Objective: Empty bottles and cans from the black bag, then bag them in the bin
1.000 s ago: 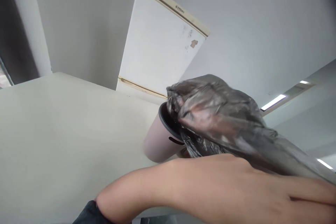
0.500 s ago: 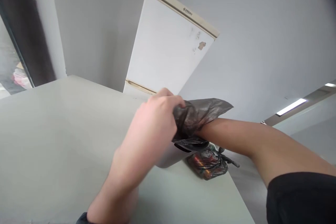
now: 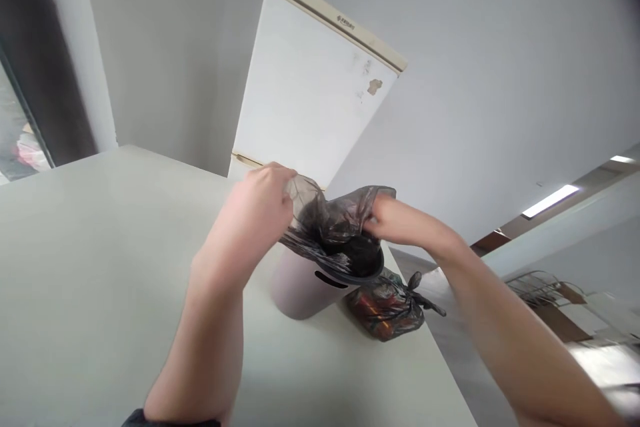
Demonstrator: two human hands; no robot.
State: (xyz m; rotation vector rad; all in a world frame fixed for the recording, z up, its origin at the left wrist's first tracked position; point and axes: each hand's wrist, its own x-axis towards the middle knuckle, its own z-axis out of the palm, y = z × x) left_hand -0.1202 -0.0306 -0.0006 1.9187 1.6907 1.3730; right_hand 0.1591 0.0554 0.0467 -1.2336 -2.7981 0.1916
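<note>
A thin black garbage bag (image 3: 345,217) lines a grey-mauve trash can (image 3: 305,287), its upper part standing up loosely above the rim. My left hand (image 3: 267,200) is closed on the bag's edge on the left side. On the right side my right hand (image 3: 387,217) pinches the bag's edge, with some of its fingers hidden behind the plastic. The can stands on a pale table and has a dark slot handle below its rim. Beside it on the right lies a knotted black bag (image 3: 385,307) with reddish and orange things showing through.
The pale green-white tabletop (image 3: 100,267) spreads left and below, with its right edge just past the knotted bag. Behind the table stands a white refrigerator (image 3: 315,87) against the grey wall. A metal rack (image 3: 540,287) is farther off to the right.
My right hand has come up out of the bag and now grips its edge. My left hand has moved left with its side of the bag, and more of the can shows.
</note>
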